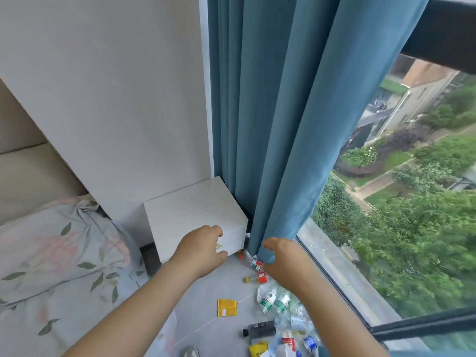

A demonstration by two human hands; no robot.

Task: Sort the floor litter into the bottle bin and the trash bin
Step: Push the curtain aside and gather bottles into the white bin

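1. While the curtain (283, 124) hem is held up, head view: best to draw it well clear of the bottle (253, 263) lodged beneath, by the nightstand (190, 210), before reaching in
2. Right hand (283, 258): fingers curled, pinching the hem
3. Left hand (203, 249): half-curled before the nightstand; contents unclear
4. Remaining litter (273, 302): strewn on floor (206, 292); bins unseen

Two green-label bottles (268, 300) (282, 302), one yellow packet (227, 307), one pillow (59, 243), one curtain (278, 119)

A home bedroom: bed (64, 292) with floral pillow (59, 243), white nightstand (195, 212), blue curtain (278, 112).
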